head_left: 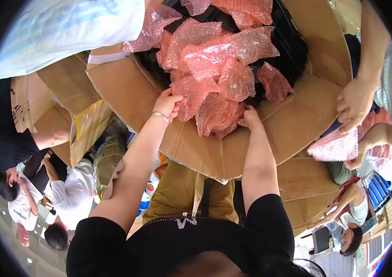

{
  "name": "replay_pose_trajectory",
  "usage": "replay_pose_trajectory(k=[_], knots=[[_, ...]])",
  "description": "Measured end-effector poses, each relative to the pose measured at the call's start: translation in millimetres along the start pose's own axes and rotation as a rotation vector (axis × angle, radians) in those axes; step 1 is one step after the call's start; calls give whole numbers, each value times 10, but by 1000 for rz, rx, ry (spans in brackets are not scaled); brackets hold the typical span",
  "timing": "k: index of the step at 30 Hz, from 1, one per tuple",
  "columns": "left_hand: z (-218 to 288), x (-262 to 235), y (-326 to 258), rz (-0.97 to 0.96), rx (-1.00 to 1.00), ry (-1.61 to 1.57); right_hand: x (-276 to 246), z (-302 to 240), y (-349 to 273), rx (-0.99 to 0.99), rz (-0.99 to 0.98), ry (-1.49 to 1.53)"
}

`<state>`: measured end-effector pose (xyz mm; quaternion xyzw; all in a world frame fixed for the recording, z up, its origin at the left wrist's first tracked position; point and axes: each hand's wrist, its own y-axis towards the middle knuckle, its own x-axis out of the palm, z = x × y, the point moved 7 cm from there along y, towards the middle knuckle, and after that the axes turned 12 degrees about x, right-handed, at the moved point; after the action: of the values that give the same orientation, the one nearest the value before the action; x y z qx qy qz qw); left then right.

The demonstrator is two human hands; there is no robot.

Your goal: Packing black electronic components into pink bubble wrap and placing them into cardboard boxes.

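A heap of pink bubble-wrap bags (214, 55) lies on dark items (290, 41) inside a large open cardboard box (191, 143). At the near left of the heap, my left hand (168, 104) is closed, thumb and fingers pinching the edge of one pink bubble-wrap bag (190, 94). On the right, my right hand (251, 117) has its fingers curled against the edge of the nearest bubble-wrap bag (219, 115). Its fingertips are partly hidden. Whatever the bags contain cannot be made out.
Another person's hand (356, 99) reaches in at the right, over a blurred pink bubble-wrap bag (337, 145) held outside my box. A person in a light striped garment (75, 32) stands at the far left. More cardboard boxes (69, 85) flank mine, and several people are farther off.
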<state>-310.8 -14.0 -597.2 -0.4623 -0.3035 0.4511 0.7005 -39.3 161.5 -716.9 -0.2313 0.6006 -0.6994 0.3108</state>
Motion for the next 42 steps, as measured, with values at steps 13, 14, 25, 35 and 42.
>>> replay_pose_trajectory(k=[13,14,25,35,42], knots=[[1214,-42,-1172,-216,527,-317,-143,-323,-545,-298,598,-1087],[1256,59,-1311,-235,549,-286,-158,-363,-730,-305,657,-1024],[1338,415,-2526,-160,930,350,-758,176,-3664,-630,1049,-969],[777,1390,-3979,-537,897,368,-728,1784,-5595,-1362,470,-393],[69,2090,-5016,-715,940,546,-994,2199,-5710,-1307,806,-312]])
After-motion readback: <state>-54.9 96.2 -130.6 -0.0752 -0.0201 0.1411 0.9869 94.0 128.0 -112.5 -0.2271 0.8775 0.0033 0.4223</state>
